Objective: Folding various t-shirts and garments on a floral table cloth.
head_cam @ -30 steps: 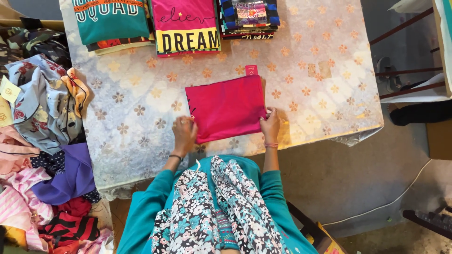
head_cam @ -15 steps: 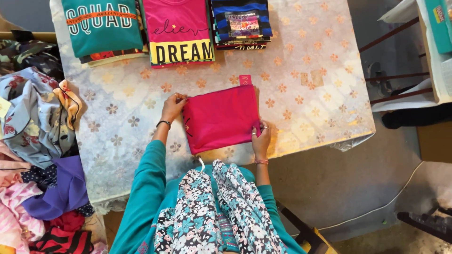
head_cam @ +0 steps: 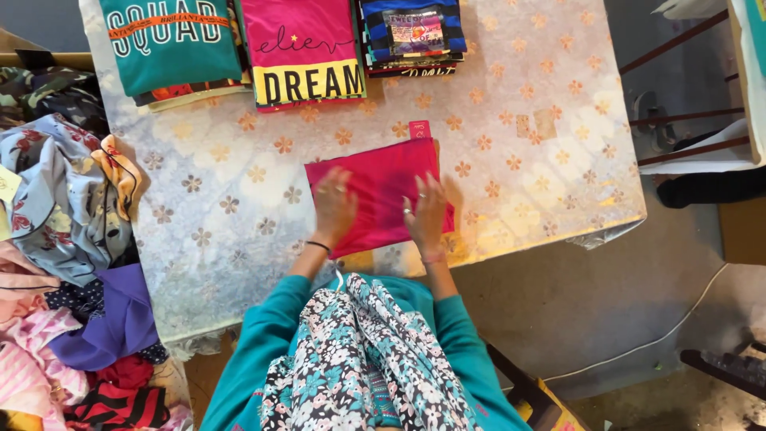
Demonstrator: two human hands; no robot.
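Note:
A folded magenta garment (head_cam: 375,179) lies on a table covered by a pale cloth with gold flower prints (head_cam: 511,183). A small pink tag (head_cam: 420,129) pokes out at its far edge. My left hand (head_cam: 335,206) rests flat on the garment's left half, fingers spread. On the right half, my right hand (head_cam: 427,214) presses down the same way. Neither hand grips anything; both are a little blurred.
Three stacks of folded shirts line the far edge: teal (head_cam: 169,44), pink with a yellow band (head_cam: 303,48), and blue-and-black striped (head_cam: 411,36). A heap of loose clothes (head_cam: 68,263) lies at the left. A chair frame (head_cam: 686,128) stands at the right.
Both hands moved from the garment's left and right edges onto its top surface and now lie flat on it. The camera view shifted slightly.

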